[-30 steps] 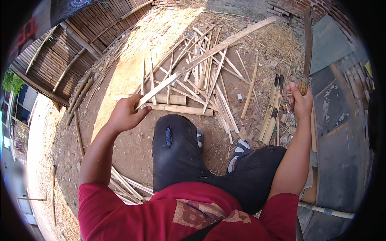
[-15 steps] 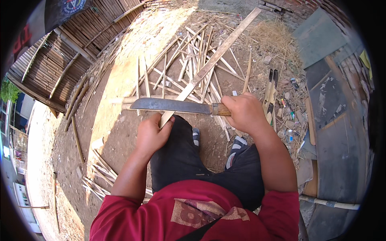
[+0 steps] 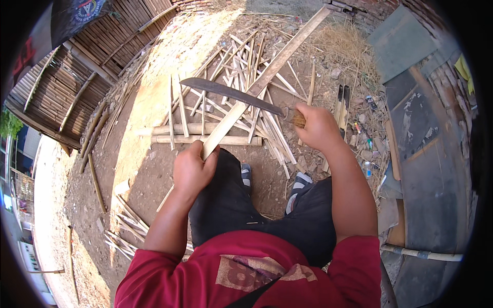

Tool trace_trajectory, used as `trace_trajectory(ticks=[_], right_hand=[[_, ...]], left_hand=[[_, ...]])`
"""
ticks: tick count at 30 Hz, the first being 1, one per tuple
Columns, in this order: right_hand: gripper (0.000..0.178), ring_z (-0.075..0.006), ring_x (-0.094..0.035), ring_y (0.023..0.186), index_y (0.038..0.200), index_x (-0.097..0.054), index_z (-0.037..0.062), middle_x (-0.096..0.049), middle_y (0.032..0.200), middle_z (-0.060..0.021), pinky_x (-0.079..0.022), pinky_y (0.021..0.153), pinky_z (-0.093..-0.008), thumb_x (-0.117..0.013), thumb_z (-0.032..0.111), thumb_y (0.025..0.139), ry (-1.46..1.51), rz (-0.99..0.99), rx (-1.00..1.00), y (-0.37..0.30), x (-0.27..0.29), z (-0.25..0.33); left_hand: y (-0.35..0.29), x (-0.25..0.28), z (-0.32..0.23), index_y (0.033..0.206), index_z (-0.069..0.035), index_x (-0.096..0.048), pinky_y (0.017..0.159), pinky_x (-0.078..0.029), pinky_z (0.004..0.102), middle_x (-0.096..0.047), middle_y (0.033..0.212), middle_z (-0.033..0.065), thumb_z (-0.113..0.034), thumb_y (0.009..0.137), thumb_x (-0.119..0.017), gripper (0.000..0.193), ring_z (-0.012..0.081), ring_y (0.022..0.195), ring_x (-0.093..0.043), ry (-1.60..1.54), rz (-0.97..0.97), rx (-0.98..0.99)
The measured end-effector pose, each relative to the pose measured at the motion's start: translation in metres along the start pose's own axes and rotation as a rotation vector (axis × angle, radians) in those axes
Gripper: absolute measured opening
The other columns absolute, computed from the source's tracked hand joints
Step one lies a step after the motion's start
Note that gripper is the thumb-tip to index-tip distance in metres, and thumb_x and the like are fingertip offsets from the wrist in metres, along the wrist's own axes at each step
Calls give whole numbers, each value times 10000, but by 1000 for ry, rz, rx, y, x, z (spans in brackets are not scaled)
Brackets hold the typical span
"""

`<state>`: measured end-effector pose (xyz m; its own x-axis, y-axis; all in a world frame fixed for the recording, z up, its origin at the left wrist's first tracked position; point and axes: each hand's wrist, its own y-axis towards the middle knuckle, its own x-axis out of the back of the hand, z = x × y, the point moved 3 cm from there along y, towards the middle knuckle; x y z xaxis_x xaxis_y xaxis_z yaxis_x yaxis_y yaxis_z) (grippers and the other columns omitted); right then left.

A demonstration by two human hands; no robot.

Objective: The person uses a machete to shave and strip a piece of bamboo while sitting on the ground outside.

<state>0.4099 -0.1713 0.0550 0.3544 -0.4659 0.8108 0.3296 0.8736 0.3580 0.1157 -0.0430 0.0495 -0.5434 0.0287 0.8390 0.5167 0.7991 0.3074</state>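
My left hand (image 3: 193, 168) is closed round the near end of a long, flat bamboo strip (image 3: 269, 76), above my left thigh. The strip slants away up and to the right, over a loose pile of bamboo strips (image 3: 275, 134). In my right hand (image 3: 319, 126) is the wooden handle of a machete (image 3: 226, 91), most of it covered by my fingers. The long dark blade points left and crosses over the strip, well beyond my left hand. Whether the blade touches the strip, I cannot tell.
Two bamboo poles (image 3: 221, 140) lie on the ground ahead of my knees. More cut strips (image 3: 131, 223) are heaped at my left. A bamboo-slat structure (image 3: 56, 95) stands far left. Dark panels (image 3: 431, 174) and small litter (image 3: 367, 168) lie along the right.
The machete has moved farther along the strip, away from my left hand, and its tip has risen. My right hand has shifted slightly right. My left hand still holds the strip.
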Motion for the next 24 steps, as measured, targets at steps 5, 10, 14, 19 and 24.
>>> trace_trajectory(ticks=[5,10,14,19,24], right_hand=[[268,-428,-680,806,949,-637,72,-685,807,-196,-538,720,-505,-773,148,731,-93,17,74,-2,-12,14],[263,-431,-673,781,951,-629,92,-676,777,-194,-534,700,-508,-762,164,736,-84,47,72,3,-10,3],[235,-424,-677,787,943,-628,97,-681,790,-180,-530,698,-512,-745,168,751,-43,36,77,-1,-13,16],[225,-418,-685,812,915,-625,90,-696,820,-173,-536,716,-508,-757,184,759,-49,-20,36,7,-10,-1],[232,-409,-685,811,919,-633,73,-695,825,-172,-535,709,-503,-766,158,750,-95,-44,141,3,-20,8]], left_hand=[[4,-7,-4,741,-3,-563,578,-465,511,-607,649,244,-330,900,-733,401,452,614,-620,55,38,-8],[3,-7,-7,764,1,-581,596,-473,519,-615,662,249,-349,900,-727,403,464,641,-628,31,50,-25],[6,-11,-6,771,-1,-583,599,-475,521,-622,673,249,-346,900,-725,395,464,646,-628,26,32,4],[6,-10,-11,761,4,-573,602,-470,531,-627,684,257,-325,908,-716,387,476,651,-623,45,63,-37],[8,-16,-4,753,3,-566,596,-469,530,-621,673,255,-310,915,-708,380,475,648,-620,29,50,-52]])
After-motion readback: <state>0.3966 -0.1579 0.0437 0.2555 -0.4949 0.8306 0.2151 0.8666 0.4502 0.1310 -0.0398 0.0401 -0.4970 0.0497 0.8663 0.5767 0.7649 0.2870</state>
